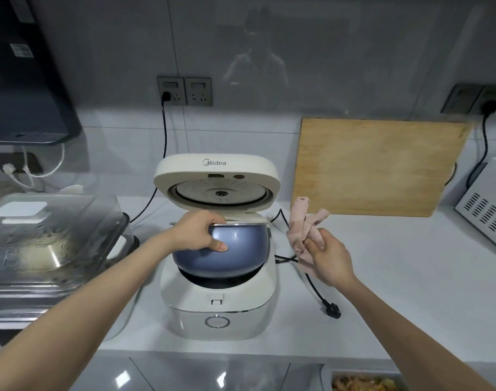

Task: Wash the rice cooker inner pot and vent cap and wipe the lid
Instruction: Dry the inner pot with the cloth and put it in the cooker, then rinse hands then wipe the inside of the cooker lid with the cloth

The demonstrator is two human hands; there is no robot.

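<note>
A white rice cooker (218,306) stands on the counter with its lid (215,176) swung up and open, the round inner plate facing me. My left hand (201,232) grips the rim of the blue-grey inner pot (241,249), which sits tilted and partly raised out of the cooker's well. To the right of the cooker, my right hand (325,255) holds a bunched pink cloth (306,230) above the counter. I cannot make out the vent cap.
The cooker's black cord with its loose plug (332,310) lies on the counter at the right. A wooden cutting board (382,165) leans on the wall. A microwave (486,204) stands far right, a clear-lidded appliance (43,238) at the left.
</note>
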